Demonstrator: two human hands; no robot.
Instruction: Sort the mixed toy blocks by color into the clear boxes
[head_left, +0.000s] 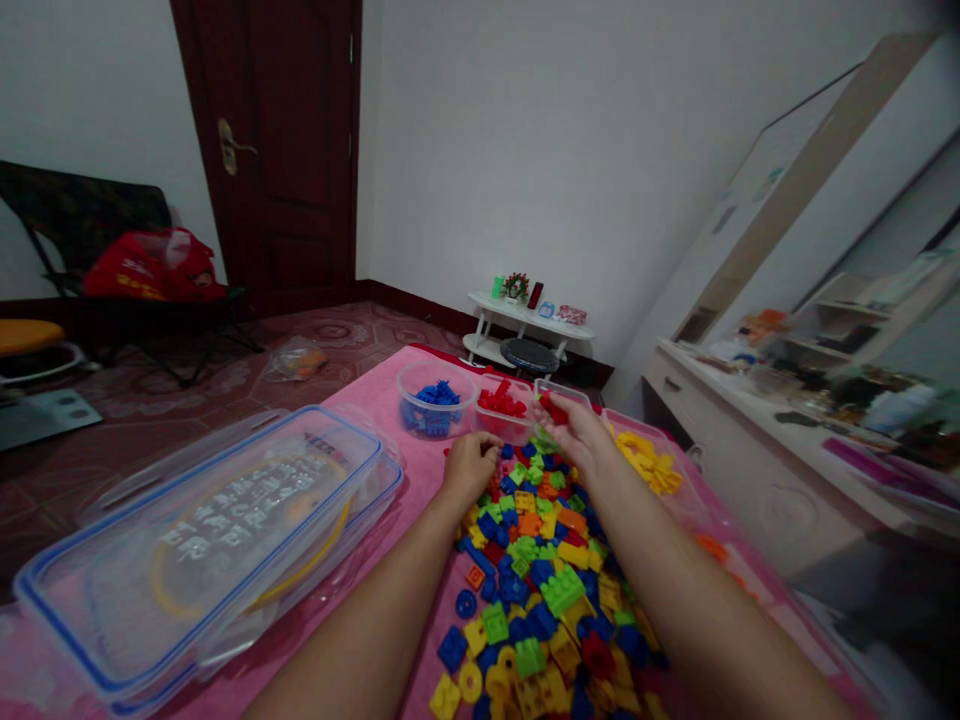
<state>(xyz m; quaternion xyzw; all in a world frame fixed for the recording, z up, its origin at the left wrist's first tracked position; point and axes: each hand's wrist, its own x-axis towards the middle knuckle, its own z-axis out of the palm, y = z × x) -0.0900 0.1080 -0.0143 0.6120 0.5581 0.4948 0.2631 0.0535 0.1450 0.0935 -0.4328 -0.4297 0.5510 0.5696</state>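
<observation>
Pink cloth (417, 470) covers a table reaching from the bottom of the frame to its center. Mixed plastic blocks (551, 577) lie heaped at lower center, with blue-edged clear plastic lids (225, 530) at lower left. At the heap's far left edge, the left hand (471, 465) has loosely curled fingers; whether it grips anything cannot be told. The right hand (576, 432), right of center, closes its fingers on a red block (553, 408). Near the hands sit containers of blue pieces (436, 402), red pieces (502, 400) and yellow pieces (646, 462). Farther back are a white shelf (517, 309) and, upper left, a dark door (292, 120).
</observation>
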